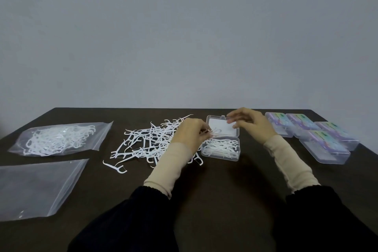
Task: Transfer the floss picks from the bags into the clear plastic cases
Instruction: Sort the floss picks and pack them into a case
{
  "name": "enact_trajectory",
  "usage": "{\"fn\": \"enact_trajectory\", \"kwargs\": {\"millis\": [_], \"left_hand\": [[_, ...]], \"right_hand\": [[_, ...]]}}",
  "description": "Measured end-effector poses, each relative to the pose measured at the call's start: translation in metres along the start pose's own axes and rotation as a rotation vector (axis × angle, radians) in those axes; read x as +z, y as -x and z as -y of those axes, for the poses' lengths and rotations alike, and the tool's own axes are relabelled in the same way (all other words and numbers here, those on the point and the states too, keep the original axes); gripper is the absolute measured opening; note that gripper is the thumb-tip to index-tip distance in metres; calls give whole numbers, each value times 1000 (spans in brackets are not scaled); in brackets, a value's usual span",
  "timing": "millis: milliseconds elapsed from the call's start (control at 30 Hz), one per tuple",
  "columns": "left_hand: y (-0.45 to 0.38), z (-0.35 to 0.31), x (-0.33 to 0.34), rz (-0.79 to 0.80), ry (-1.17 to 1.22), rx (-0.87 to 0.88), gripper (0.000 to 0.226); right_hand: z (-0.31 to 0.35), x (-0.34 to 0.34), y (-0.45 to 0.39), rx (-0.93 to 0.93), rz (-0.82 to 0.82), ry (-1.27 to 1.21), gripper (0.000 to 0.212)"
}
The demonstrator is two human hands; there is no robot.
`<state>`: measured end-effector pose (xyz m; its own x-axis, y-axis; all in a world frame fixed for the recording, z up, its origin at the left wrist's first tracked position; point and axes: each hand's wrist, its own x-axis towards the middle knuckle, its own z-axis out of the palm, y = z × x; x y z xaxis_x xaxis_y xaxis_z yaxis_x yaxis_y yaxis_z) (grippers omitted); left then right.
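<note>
A loose heap of white floss picks (pixel 147 141) lies on the dark table. Right of it stands an open clear plastic case (pixel 222 150) with several picks inside and its lid (pixel 223 127) tipped back. My left hand (pixel 190 134) hovers at the heap's right edge, fingers pinched on a floss pick (pixel 214 132) just above the case. My right hand (pixel 250 124) floats over the lid's right side, fingers spread and holding nothing. A clear bag full of picks (pixel 59 138) rests at the far left.
An empty flat clear bag (pixel 38 187) lies at the near left. Several closed cases with purple-green labels (pixel 315 135) sit at the right, close to the table's right edge. A single pick (pixel 115 166) lies apart in front of the heap.
</note>
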<state>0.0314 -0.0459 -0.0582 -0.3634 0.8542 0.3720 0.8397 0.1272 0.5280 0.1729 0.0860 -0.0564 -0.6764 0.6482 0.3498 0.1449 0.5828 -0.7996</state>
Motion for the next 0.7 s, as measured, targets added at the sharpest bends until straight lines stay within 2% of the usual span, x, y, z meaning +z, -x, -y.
{"fn": "enact_trajectory", "kwargs": {"millis": [67,167,367,600,700], "left_hand": [[-2,-3,2,74,-134,38,21],[-4,-6,6,135,-198,76,21],[-10,-11,14,157,-157,93,35],[-11,-9,23,124,187,68,54],[-10,-7,19,45,447,3,45]], "right_hand": [[-2,-2,1,27,100,103,23],[-5,-3,1,42,216,245,17],[-9,-6,1,61,227,242,16],[-10,-6,1,51,233,246,13],[-10,-7,2,50,212,239,8]]}}
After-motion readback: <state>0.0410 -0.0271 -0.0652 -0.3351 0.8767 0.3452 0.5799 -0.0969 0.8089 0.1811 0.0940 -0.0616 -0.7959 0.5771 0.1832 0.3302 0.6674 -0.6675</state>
